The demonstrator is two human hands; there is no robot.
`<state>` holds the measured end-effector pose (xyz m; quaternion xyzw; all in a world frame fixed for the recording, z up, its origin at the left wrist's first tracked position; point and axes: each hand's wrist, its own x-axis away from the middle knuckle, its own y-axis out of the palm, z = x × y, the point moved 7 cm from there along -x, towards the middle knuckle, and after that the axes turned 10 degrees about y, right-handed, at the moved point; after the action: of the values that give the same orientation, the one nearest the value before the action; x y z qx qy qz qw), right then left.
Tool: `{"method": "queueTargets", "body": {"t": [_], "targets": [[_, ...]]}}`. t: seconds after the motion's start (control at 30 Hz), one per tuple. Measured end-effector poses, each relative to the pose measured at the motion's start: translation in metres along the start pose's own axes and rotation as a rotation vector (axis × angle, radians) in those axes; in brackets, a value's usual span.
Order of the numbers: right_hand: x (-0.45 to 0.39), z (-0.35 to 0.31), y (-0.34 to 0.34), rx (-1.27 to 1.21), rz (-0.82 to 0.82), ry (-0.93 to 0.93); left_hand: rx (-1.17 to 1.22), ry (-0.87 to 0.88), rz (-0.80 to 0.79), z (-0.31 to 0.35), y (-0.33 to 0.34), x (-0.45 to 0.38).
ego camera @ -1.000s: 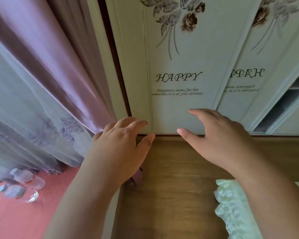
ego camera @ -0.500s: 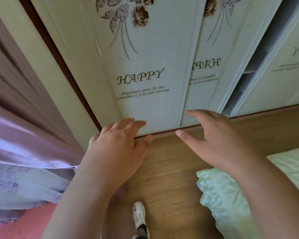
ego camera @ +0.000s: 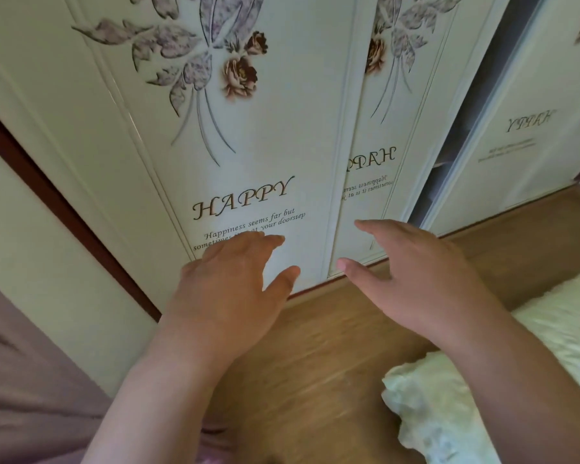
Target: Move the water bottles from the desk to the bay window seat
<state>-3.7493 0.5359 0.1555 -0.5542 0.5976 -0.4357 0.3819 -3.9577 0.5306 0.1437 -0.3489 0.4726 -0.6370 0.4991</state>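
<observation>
No water bottle, desk or bay window seat shows in the head view now. My left hand (ego camera: pixel 228 289) is held out at centre, palm down, fingers loosely spread and holding nothing. My right hand (ego camera: pixel 412 276) hovers to its right, also spread and holding nothing. Both hands hang in the air above the wooden floor, in front of a white wardrobe.
A white sliding wardrobe (ego camera: pixel 248 135) with flower prints and the word HAPPY fills the top; one door stands ajar with a dark gap (ego camera: pixel 462 128). Wooden floor (ego camera: pixel 315 370) runs below. A pale ruffled bedspread (ego camera: pixel 449 413) lies at the right, a mauve curtain (ego camera: pixel 21 380) at the lower left.
The view has swung right, away from the curtain and the pink seat where clear bottles lay one second ago. Both hands stay spread and hold nothing.
</observation>
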Motion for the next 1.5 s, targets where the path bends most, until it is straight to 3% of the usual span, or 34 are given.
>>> {"method": "queueTargets", "body": {"t": [0.23, 0.57, 0.87, 1.0, 1.5], "targets": [[-0.047, 0.011, 0.019, 0.011, -0.058, 0.137, -0.022, 0.062, -0.062, -0.025, 0.009, -0.064], [-0.162, 0.062, 0.000, -0.039, -0.015, 0.218, -0.070, 0.122, -0.078, 0.008, 0.015, -0.190], [-0.270, 0.138, -0.049, -0.099, 0.046, 0.249, -0.101, 0.200, -0.018, 0.086, 0.008, -0.321], [-0.293, 0.178, -0.070, -0.105, 0.070, 0.305, -0.101, 0.266, -0.061, 0.123, 0.026, -0.361], [-0.311, 0.337, -0.109, -0.122, 0.169, 0.794, -0.057, 0.694, -0.267, 0.285, 0.113, -0.513]]}}
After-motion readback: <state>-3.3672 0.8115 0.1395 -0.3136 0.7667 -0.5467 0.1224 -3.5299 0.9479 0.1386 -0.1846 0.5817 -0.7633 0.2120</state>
